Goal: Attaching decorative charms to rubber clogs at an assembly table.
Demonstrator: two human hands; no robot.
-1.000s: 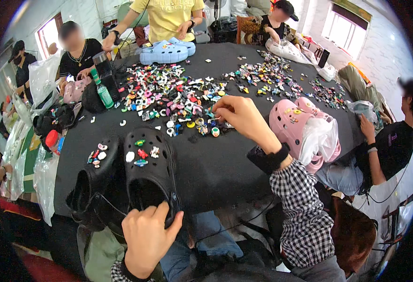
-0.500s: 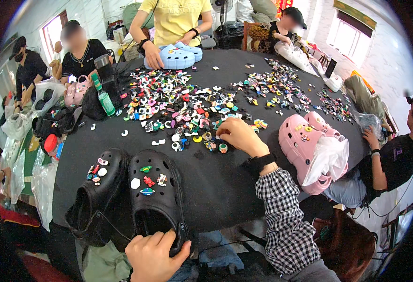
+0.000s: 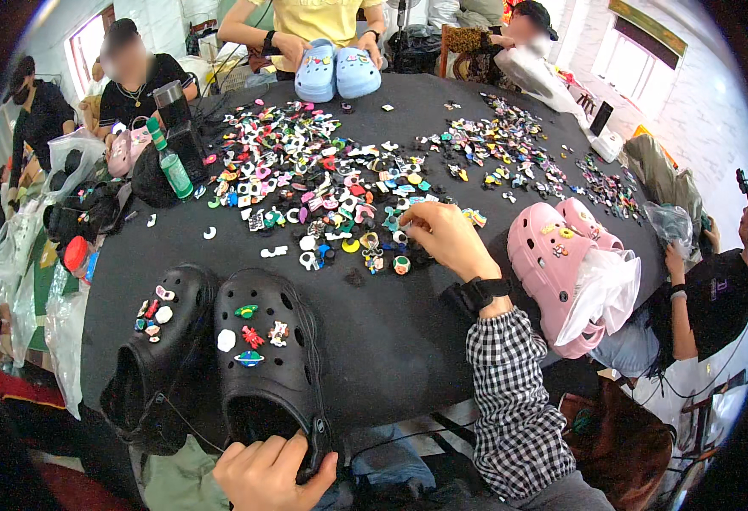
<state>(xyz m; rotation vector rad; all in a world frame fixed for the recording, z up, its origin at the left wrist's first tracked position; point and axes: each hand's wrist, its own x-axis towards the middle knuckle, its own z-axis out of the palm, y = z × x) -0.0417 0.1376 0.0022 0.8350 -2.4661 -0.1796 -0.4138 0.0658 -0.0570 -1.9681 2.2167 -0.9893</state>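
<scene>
My left hand (image 3: 273,475) grips the heel end of a black clog (image 3: 263,375), its fingers over the rim. Shoe charms sit on that clog's toe: a green planet, a red figure, a white piece, a blue ringed planet and a brown-and-white figure. Left of it lies the other black clog (image 3: 169,328), also with charms on its toe. My right hand (image 3: 452,243) is at the near edge of a spread of loose shoe charms (image 3: 340,187), fingers curled and fingertips together. Whatever they may hold is hidden.
Pink clogs (image 3: 540,247) with white wrapping stand to the right on the black tabletop (image 3: 391,358). A green bottle (image 3: 172,166) and a dark tumbler (image 3: 169,104) are at the left. Across the table, a person holds light-blue clogs (image 3: 337,72). Other people sit around.
The person across has raised and turned the light-blue clogs so their toes and charms show. My right hand stays by the charms; my left keeps its grip. The view has shifted slightly.
</scene>
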